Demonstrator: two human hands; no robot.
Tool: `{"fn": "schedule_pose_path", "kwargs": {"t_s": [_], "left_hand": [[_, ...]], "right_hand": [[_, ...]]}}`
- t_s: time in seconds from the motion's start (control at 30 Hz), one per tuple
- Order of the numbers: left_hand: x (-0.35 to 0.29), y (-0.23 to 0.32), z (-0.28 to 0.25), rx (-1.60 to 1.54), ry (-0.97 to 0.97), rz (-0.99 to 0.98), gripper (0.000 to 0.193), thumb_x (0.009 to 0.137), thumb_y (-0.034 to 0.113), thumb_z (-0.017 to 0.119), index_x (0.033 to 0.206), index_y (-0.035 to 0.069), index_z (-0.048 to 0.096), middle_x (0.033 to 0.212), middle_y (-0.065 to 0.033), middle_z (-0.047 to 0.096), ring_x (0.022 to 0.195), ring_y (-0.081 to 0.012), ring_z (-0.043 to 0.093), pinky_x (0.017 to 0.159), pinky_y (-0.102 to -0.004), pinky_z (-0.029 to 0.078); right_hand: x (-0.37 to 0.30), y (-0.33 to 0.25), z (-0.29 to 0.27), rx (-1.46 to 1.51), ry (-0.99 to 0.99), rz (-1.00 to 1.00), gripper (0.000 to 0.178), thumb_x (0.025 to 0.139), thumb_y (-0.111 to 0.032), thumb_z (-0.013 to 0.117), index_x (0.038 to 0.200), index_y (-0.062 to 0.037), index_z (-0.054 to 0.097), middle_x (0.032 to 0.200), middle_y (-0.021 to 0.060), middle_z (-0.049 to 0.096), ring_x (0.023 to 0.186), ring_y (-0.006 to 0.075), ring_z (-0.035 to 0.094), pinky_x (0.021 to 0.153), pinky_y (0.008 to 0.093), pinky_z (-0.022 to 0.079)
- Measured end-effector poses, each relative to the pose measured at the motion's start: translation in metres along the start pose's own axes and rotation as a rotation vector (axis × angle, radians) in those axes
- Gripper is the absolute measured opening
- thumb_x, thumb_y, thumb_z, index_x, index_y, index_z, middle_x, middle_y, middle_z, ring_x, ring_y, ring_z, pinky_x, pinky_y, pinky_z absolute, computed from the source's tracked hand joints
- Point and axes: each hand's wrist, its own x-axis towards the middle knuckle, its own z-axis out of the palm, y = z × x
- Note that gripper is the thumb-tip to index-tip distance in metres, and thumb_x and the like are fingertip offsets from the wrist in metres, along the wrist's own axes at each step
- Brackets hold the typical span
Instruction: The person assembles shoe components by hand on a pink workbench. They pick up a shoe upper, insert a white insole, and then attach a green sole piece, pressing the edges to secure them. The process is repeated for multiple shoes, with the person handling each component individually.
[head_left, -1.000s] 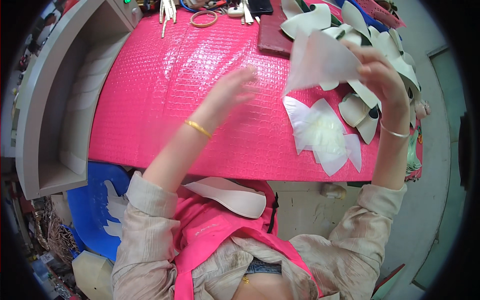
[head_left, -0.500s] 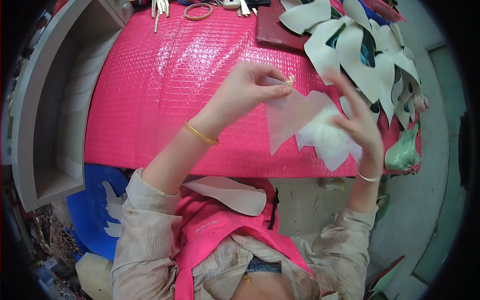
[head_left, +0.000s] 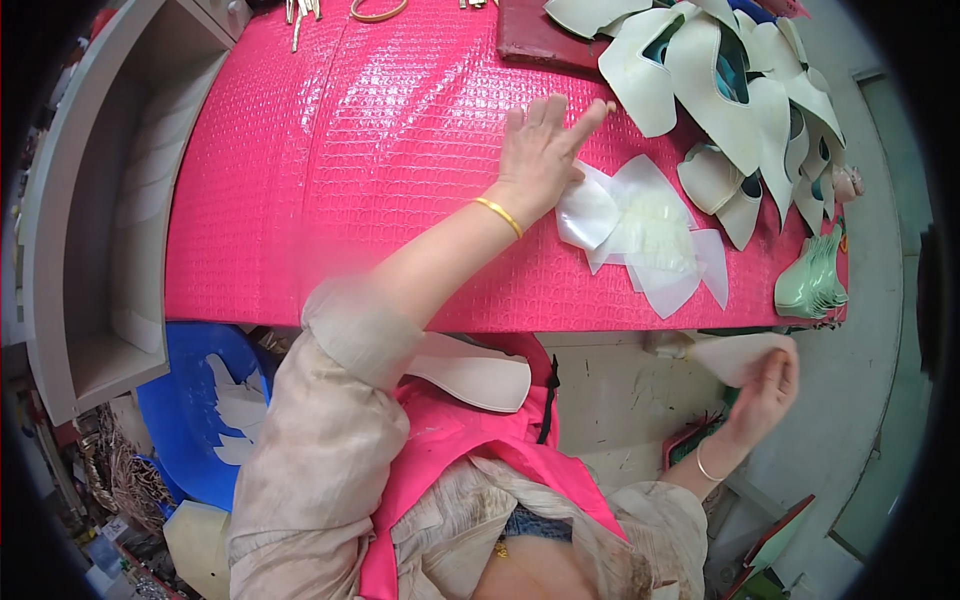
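Observation:
My left hand (head_left: 545,140) is over the pink table cover (head_left: 350,180), its fingers spread and nothing in them. Beside its wrist lie several thin, translucent white sheet pieces (head_left: 665,280), overlapping in a loose pile. Beyond the table's front edge, low on the right, my right hand (head_left: 765,400) pinches a pale, curved shoe-upper piece (head_left: 735,355) by one end. Another white shoe-upper piece (head_left: 480,380) rests on my lap, on the pink apron.
White shoe uppers (head_left: 705,95) are heaped at the back right, near a dark red block (head_left: 545,40). A stack of mint-green pieces (head_left: 808,280) sits at the right edge. A grey open cabinet (head_left: 95,220) borders the left side, with a blue chair (head_left: 190,400) below it.
My left hand has let go of the translucent sheet, which now lies with the pile, and its fingers have spread. My right hand has moved down off the table and now holds a pale piece.

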Motion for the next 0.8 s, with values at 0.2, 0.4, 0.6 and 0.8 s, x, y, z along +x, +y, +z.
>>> {"fn": "schedule_pose_path", "kwargs": {"t_s": [0.2, 0.4, 0.6, 0.8], "left_hand": [[-0.006, -0.006, 0.018, -0.462, -0.292, -0.148, 0.034, 0.072, 0.015, 0.060, 0.106, 0.013, 0.058, 0.108, -0.0147, 0.052, 0.100, -0.0325, 0.050, 0.086, -0.0438, 0.039], [-0.006, -0.030, 0.003, -1.091, -0.150, -0.757, 0.044, 0.072, 0.005, 0.052, 0.115, 0.011, 0.055, 0.127, -0.0159, 0.039, 0.119, -0.0232, 0.036, 0.095, -0.0345, 0.032], [-0.033, -0.041, -0.073, -1.675, -0.001, -0.702, 0.027, 0.077, 0.004, 0.050, 0.103, 0.001, 0.056, 0.105, -0.0090, 0.057, 0.106, -0.0180, 0.049, 0.097, -0.0339, 0.035], [-0.068, -0.039, -0.115, -1.521, 0.023, -0.470, 0.011, 0.081, 0.008, 0.057, 0.088, 0.002, 0.062, 0.092, -0.0066, 0.057, 0.092, -0.0175, 0.054, 0.087, -0.0303, 0.040]], "right_hand": [[-0.004, -0.003, 0.075, -0.187, -0.459, 0.085, 0.017, 0.085, -0.002, 0.049, 0.098, 0.0031, 0.060, 0.077, -0.0030, 0.048, 0.064, 0.0049, 0.035, 0.055, 0.0172, 0.027], [-0.010, -0.008, 0.101, 0.005, -0.550, 0.176, 0.019, 0.086, -0.002, 0.046, 0.099, 0.0031, 0.059, 0.085, -0.0013, 0.054, 0.075, 0.0056, 0.044, 0.065, 0.0176, 0.033], [-0.009, 0.017, 0.114, -0.199, -0.787, 0.141, 0.025, 0.083, 0.000, 0.047, 0.107, -0.0006, 0.057, 0.094, 0.0054, 0.059, 0.085, 0.0127, 0.052, 0.074, 0.0223, 0.039], [-0.020, 0.023, 0.148, -0.734, -0.529, -0.468, 0.036, 0.076, 0.004, 0.053, 0.111, -0.0053, 0.056, 0.101, 0.0105, 0.054, 0.089, 0.0179, 0.052, 0.077, 0.0285, 0.043]]}}
